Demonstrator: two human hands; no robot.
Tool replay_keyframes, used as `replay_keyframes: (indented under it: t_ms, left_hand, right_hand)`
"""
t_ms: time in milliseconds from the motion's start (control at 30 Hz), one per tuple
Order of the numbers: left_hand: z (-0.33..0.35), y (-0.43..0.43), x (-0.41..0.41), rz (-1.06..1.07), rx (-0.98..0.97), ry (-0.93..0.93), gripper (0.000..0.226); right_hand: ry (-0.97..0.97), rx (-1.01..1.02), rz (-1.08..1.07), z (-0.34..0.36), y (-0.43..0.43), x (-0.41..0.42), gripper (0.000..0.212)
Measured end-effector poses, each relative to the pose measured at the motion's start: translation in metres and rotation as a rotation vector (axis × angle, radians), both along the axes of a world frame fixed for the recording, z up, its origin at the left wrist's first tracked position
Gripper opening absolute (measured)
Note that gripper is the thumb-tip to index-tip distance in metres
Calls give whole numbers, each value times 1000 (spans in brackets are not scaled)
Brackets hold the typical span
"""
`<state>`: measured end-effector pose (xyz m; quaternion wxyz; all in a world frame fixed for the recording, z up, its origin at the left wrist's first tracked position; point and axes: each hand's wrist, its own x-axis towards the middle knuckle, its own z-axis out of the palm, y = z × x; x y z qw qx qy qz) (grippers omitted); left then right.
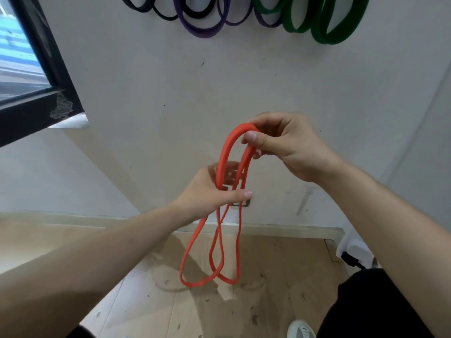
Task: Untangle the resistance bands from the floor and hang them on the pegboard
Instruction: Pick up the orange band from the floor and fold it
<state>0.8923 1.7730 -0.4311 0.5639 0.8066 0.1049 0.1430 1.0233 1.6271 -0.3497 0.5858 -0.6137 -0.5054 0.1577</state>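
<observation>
An orange-red resistance band hangs doubled in front of the white wall. My right hand pinches its top bend between thumb and fingers. Lower and to the left, my left hand grips the strands at mid height, thumb across them. Below my left hand the band falls in two crossed loops that end above the floor. Black bands, purple bands and green bands hang along the top edge of the wall; their hooks are out of view.
A dark window frame juts in at the upper left. A wall socket sits behind the band. The wooden floor is scuffed. A white box with a black cable stands at the right; my shoe shows below.
</observation>
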Motion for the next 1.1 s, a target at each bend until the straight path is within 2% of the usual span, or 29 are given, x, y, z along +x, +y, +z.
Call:
replay_keyframes:
  t_ms: [100, 200, 367, 467, 633, 800, 967, 1100]
  left_hand:
    - [-9, -8, 4, 14, -103, -18, 42]
    - [-17, -10, 6, 23, -81, -7, 21]
    - [-22, -10, 9, -2, -26, 65, 25]
    - [-23, -10, 9, -45, -84, 60, 17]
    - [-22, -12, 12, -145, -57, 161, 9]
    - [-26, -11, 11, -218, -7, 206, 17]
    - [-24, 7, 9, -82, -17, 106, 33]
    - [-25, 21, 9, 22, -37, 19, 15]
  right_hand:
    - [161, 86, 19, 2, -1, 0, 20]
    - [249, 154, -9, 4, -3, 2, 10]
    - [324, 181, -106, 4, -11, 13, 8]
    - [372, 208, -194, 3, -14, 22, 8]
    - [416, 299, -317, 2, -18, 34, 8]
    - [465, 398, -432, 4, -27, 52, 13]
    - [471, 312, -484, -15, -48, 85, 13]
    - [412, 62, -425, -41, -64, 106, 15]
